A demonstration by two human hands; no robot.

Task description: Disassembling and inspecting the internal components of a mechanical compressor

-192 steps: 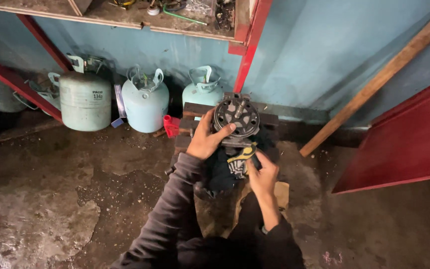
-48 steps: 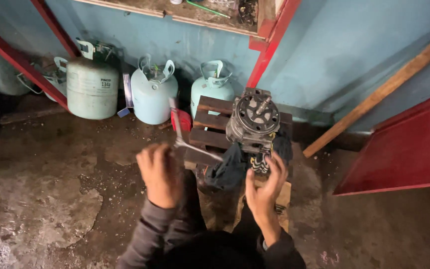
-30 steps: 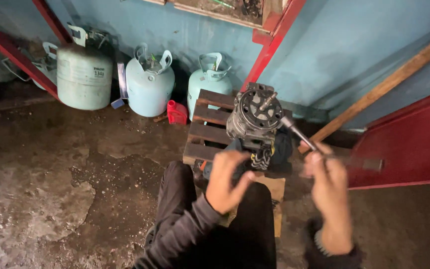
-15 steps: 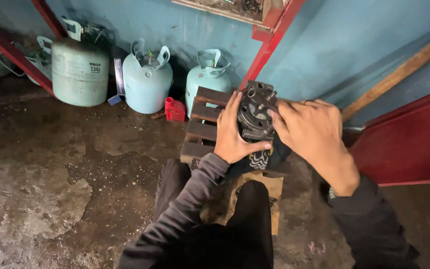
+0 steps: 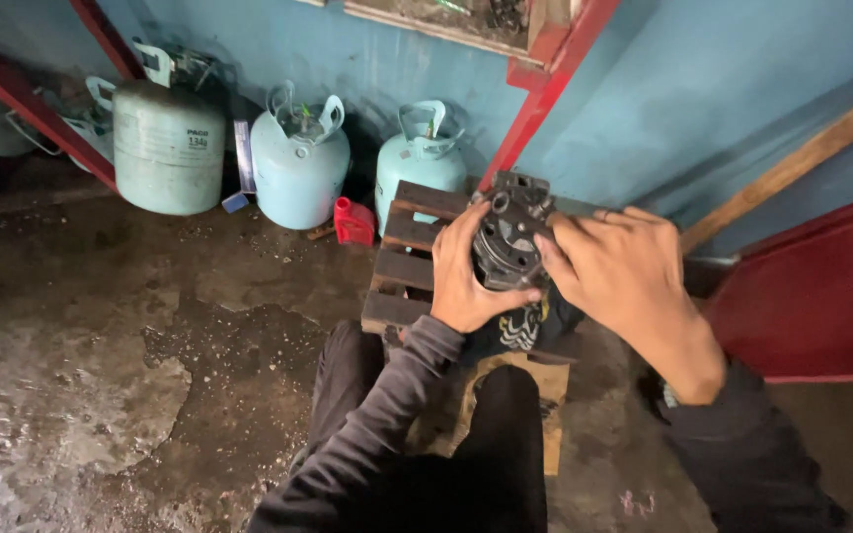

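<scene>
Both grips are on it: your left hand (image 5: 466,281) clasps the side of the dark round metal unit (image 5: 505,242), your right hand (image 5: 619,276) presses its face. It sits on the slatted wooden pallet (image 5: 412,257), on a dark cloth (image 5: 520,326). No tool in either hand, nothing visibly off yet. Count: one unit, three gas cylinders (image 5: 298,168), one small red can (image 5: 354,221).

Three pale gas cylinders (image 5: 298,168) against the blue wall (image 5: 703,109), small red can (image 5: 354,221) beside them.

Dark grey long sleeves, black trousers, bare left hand (image 5: 466,279), right hand (image 5: 624,271).
</scene>
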